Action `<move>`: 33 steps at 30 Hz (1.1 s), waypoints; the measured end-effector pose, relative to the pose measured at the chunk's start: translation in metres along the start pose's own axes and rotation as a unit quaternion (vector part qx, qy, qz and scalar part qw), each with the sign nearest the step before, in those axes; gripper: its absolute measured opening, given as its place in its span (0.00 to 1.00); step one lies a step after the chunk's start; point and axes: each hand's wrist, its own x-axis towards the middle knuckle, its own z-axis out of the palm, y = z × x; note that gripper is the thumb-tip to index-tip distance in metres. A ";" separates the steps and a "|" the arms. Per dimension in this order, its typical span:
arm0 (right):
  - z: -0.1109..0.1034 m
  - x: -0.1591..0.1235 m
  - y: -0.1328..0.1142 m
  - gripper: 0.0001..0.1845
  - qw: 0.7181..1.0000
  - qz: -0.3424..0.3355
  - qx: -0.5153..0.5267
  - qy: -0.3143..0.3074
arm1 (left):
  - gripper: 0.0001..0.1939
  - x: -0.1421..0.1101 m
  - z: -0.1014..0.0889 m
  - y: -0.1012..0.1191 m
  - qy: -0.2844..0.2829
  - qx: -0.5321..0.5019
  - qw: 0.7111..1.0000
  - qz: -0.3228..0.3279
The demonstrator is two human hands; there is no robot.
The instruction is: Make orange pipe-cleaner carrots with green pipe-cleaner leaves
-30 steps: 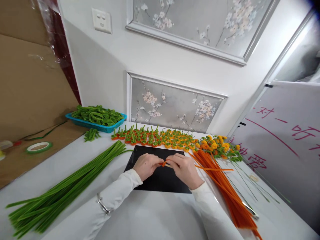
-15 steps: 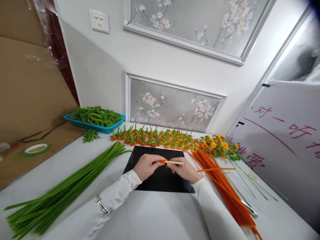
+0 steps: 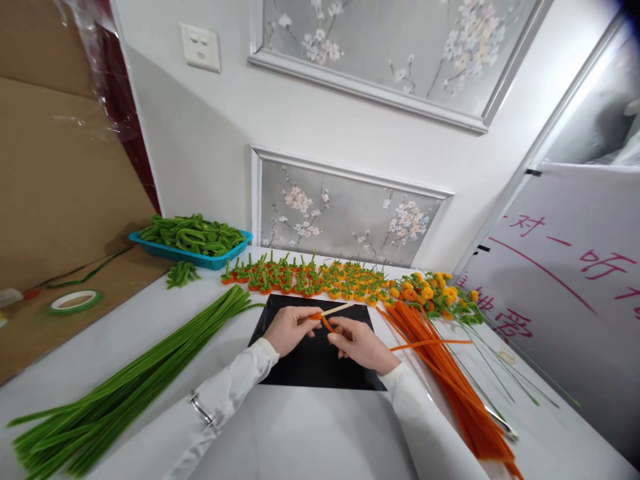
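Note:
Over the black mat (image 3: 320, 371), my left hand (image 3: 287, 331) pinches one end of a thin pale wooden stick (image 3: 340, 309), where orange fuzzy turns are wound round it. The stick's free end points right and slightly up. From the turns, a short loose length of orange pipe cleaner (image 3: 327, 325) runs to my right hand (image 3: 364, 344), whose thumb and fingers are closed on it. Beside my right wrist lies a single orange pipe cleaner (image 3: 435, 343), across a bundle of orange pipe cleaners (image 3: 457, 393). My fingers hide part of the winding.
Green pipe cleaners (image 3: 145, 373) lie bundled at left. A blue basket (image 3: 215, 261) holds bent green pieces, with short green pieces (image 3: 183, 274) before it. Orange and yellow flower heads (image 3: 300, 277) line the back; stemmed yellow flowers (image 3: 425, 291) are at right. Green tape (image 3: 76, 301) lies far left.
The stick came into sight and swung from level to pointing up and right. My right hand has drawn slightly away from my left, with the loose orange length now showing between them.

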 end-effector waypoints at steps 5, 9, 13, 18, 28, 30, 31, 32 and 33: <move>0.009 0.004 0.001 0.19 0.996 -0.016 0.081 0.044 | 0.14 -0.001 0.005 0.000 -0.041 -0.040 0.998 -0.003; 0.012 0.003 -0.001 0.19 0.994 -0.016 0.088 0.070 | 0.12 -0.003 0.007 0.001 -0.067 -0.019 0.997 0.013; 0.015 0.003 -0.003 0.16 0.994 -0.029 0.057 0.083 | 0.09 -0.004 0.005 0.004 -0.070 0.024 0.997 0.039; 0.017 0.004 -0.003 0.19 0.996 -0.028 0.042 0.078 | 0.07 -0.003 0.002 0.005 -0.089 0.075 0.992 0.055; 0.014 -0.003 -0.017 0.10 0.972 -0.079 -0.192 0.111 | 0.06 -0.003 0.000 0.004 -0.054 0.111 0.992 -0.011; 0.013 -0.005 -0.020 0.11 0.955 -0.087 -0.259 0.116 | 0.07 -0.002 -0.002 0.003 -0.051 0.133 0.990 -0.007; 0.012 -0.006 -0.021 0.11 0.946 -0.088 -0.287 0.120 | 0.08 -0.002 -0.003 0.003 -0.049 0.146 0.988 -0.003; 0.011 -0.007 -0.022 0.11 0.937 -0.091 -0.312 0.124 | 0.09 -0.002 -0.004 0.003 -0.047 0.158 0.986 0.001; 0.009 -0.008 -0.023 0.11 0.929 -0.098 -0.334 0.129 | 0.10 -0.003 -0.004 0.004 -0.046 0.169 0.985 0.004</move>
